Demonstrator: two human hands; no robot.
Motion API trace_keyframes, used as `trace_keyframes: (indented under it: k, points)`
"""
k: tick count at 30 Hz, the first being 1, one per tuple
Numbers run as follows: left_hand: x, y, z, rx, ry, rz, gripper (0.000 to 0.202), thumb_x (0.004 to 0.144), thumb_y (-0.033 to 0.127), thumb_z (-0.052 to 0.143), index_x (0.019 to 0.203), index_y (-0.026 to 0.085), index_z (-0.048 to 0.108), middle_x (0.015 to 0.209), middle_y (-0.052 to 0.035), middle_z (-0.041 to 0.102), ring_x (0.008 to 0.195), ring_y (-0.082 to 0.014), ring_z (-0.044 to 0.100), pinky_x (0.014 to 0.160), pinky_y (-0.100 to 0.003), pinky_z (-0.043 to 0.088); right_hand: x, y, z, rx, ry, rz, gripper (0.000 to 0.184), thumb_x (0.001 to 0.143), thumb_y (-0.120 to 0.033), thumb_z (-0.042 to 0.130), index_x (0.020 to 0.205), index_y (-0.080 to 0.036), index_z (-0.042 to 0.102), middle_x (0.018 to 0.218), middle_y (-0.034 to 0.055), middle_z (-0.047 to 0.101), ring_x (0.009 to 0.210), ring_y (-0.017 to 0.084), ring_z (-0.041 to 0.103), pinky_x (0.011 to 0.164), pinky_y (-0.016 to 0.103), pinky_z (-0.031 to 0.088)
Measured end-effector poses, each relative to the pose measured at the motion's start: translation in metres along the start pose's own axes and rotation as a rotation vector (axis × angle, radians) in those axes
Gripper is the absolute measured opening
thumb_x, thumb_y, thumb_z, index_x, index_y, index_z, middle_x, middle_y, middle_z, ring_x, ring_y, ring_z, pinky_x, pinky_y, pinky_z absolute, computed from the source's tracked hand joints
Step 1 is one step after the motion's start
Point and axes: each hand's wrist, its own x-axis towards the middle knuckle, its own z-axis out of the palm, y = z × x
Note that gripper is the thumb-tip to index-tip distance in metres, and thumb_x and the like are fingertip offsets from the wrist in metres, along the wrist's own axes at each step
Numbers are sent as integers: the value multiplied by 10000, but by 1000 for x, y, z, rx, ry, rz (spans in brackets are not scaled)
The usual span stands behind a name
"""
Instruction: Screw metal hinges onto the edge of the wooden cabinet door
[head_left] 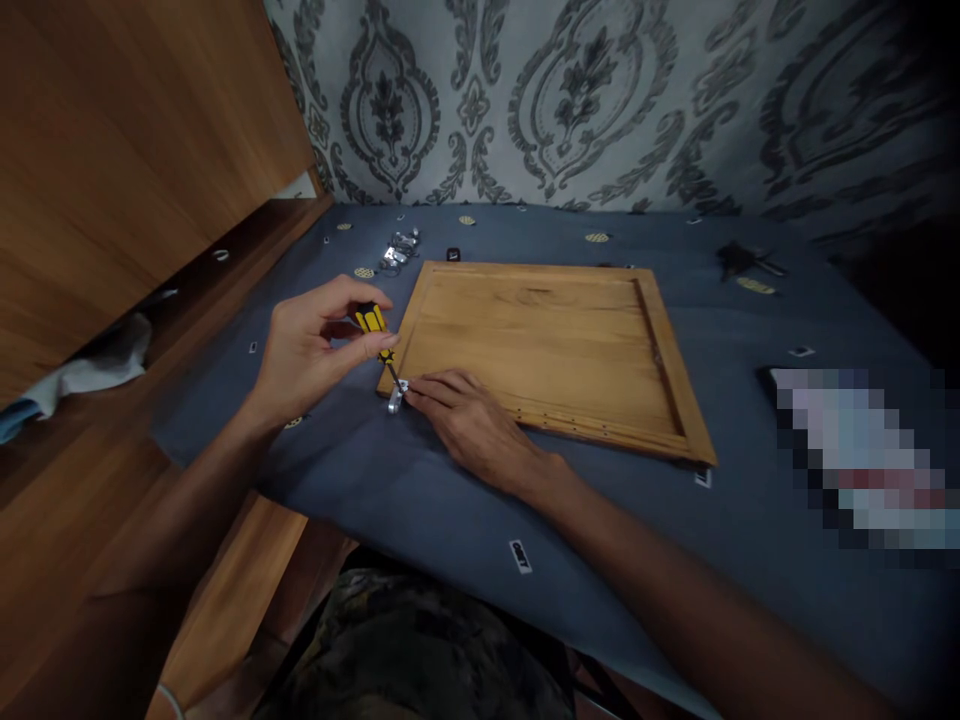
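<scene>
My left hand (319, 335) is closed around a small screwdriver (372, 320) with a yellow and black handle, held by thumb and fingertips. Its shaft slants down to a silver metal hinge (397, 398) at the near left corner of a framed wooden panel (540, 330). The hinge juts out past the panel's near edge. My right hand (480, 425) lies along that edge, fingers stretched over the frame, fingertips right beside the hinge; its thumb is hidden. Several small holes show in the frame to the right of this hand.
More metal hinges (399, 250) lie in a cluster behind the panel's left side, near a small black item (453, 254). A dark object (750, 262) rests at the back right. A blurred-out item (862, 460) is at the right. Wooden furniture (150, 120) borders the blue cloth (420, 490) on the left.
</scene>
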Motion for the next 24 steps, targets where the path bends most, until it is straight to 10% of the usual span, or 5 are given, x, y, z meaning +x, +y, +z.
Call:
trace_keyframes:
  k: [24]
  points:
    - [4,6,1,-135,-172,-31,215,869,308,712,1028,164,698,940,-55,731,843,-149,692,753,-237,579,1,0,0,-45,15,-24,323,973,-75,505,1254,-91,664,1254,141,706,1153,274,597,1001,458,499]
